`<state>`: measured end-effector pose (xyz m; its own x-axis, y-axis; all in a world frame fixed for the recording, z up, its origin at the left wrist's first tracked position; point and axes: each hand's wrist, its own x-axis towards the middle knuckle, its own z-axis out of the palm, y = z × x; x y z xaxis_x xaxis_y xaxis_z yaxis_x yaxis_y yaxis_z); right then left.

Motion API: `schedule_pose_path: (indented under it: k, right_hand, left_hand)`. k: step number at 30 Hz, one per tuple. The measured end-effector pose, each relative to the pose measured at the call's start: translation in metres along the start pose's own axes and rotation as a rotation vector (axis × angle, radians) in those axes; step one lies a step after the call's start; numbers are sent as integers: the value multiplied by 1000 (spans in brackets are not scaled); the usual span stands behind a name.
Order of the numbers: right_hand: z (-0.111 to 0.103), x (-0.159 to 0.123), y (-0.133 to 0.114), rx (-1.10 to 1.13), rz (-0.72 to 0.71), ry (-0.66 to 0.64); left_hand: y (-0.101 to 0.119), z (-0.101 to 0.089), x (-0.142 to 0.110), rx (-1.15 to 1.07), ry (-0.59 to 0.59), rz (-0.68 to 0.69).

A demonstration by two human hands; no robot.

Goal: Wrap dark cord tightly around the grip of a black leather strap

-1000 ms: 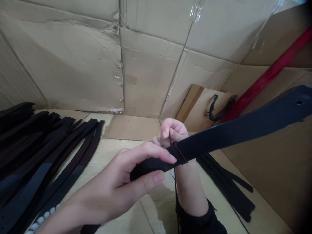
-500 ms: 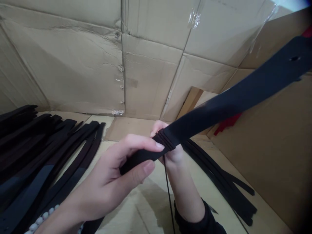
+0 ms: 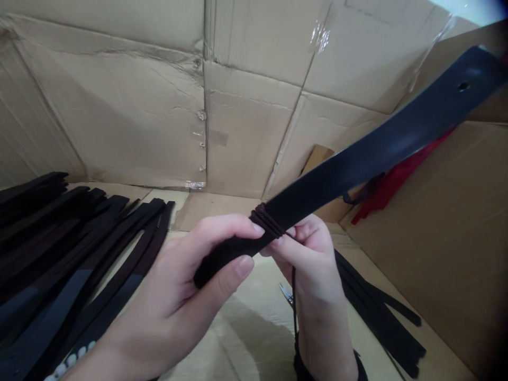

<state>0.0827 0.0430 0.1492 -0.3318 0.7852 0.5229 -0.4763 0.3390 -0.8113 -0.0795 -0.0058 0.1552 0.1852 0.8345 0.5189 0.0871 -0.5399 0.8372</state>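
Note:
My left hand (image 3: 178, 301) grips the near end of a long black strap (image 3: 373, 153) between thumb and fingers. The strap rises to the upper right and has a small hole near its far end. Several turns of dark cord (image 3: 269, 225) are wound round the strap just past my left thumb. My right hand (image 3: 313, 259) is closed under the strap at the winding, pinching the cord, whose loose end hangs down along my wrist.
Many black straps (image 3: 67, 259) lie in a row at the left on the light table (image 3: 246, 338). A few more straps (image 3: 381, 317) lie at the right. Cardboard walls (image 3: 246, 106) close in the back and right. A red thing (image 3: 392, 185) rests behind the strap.
My right hand has come round from behind the strap to below it, palm side now facing me, with the cord. The strap's far end stayed high.

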Motion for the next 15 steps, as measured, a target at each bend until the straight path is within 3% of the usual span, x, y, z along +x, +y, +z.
schedule_pose_path:
  k: [8, 15]
  right_hand:
    - [-4, 2, 4, 65, 41, 24]
    - [-10, 1, 7, 19, -8, -29]
  left_hand:
    - [-3, -6, 0, -70, -173, 16]
    - [-2, -9, 4, -44, -172, -19]
